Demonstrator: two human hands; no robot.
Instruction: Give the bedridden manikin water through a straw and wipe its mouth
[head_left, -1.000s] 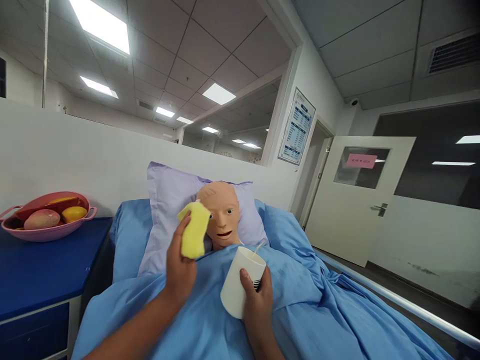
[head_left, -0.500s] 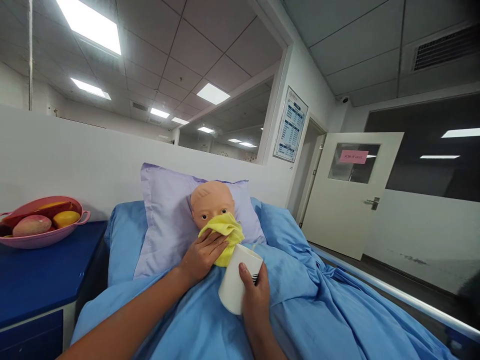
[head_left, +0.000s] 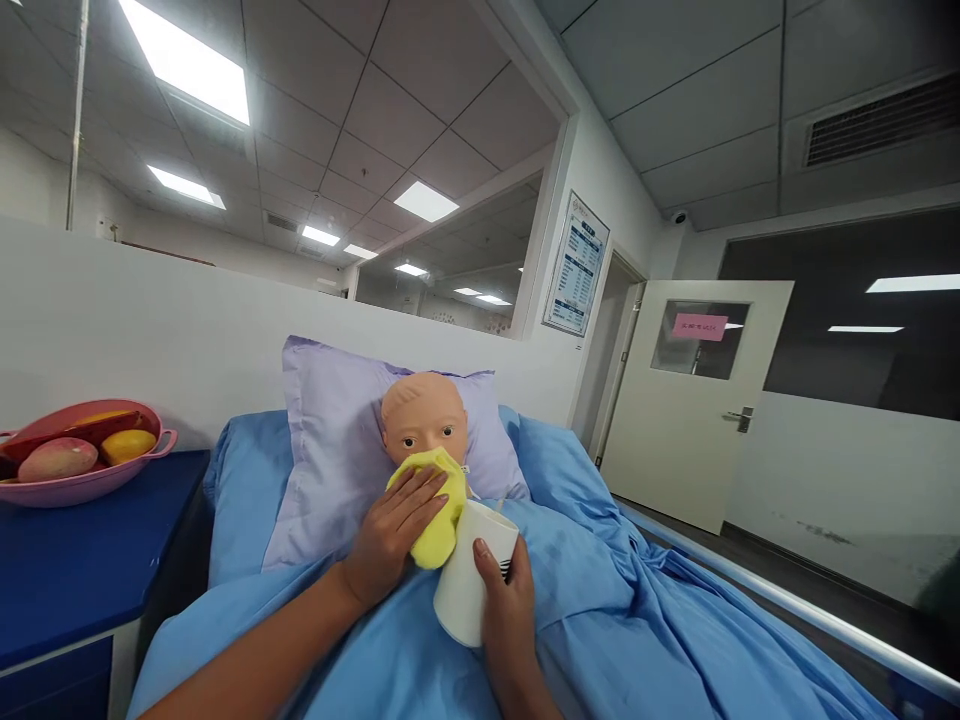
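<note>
The yellow cloth [head_left: 439, 545] lay against the lower part of the doll's face [head_left: 422, 425], covering its mouth and chin. My left hand [head_left: 386, 540] pressed it there, fingers spread flat over the cloth and gripping it. Just to the right of the cloth, touching it, was a white cup [head_left: 461, 590], which my right hand [head_left: 504, 610] grasped from the near side, thumb laid up its wall. The cup stood upright, and its rim sat just below the doll's chin. Something thin stuck up at the rim, too small for me to tell what it was.

The doll's head rested on a pale purple pillow [head_left: 330, 450], and a blue blanket [head_left: 615, 610] covered it up to the neck, running near and right across the bed. A grey bed rail [head_left: 795, 605] ran along the right side. To the left stood a blue cabinet [head_left: 67, 570] with a pink bowl [head_left: 82, 487] of fruit on it. Far to the right a white door [head_left: 690, 420] stood open, with a printed notice [head_left: 576, 265] on the wall beside it.
</note>
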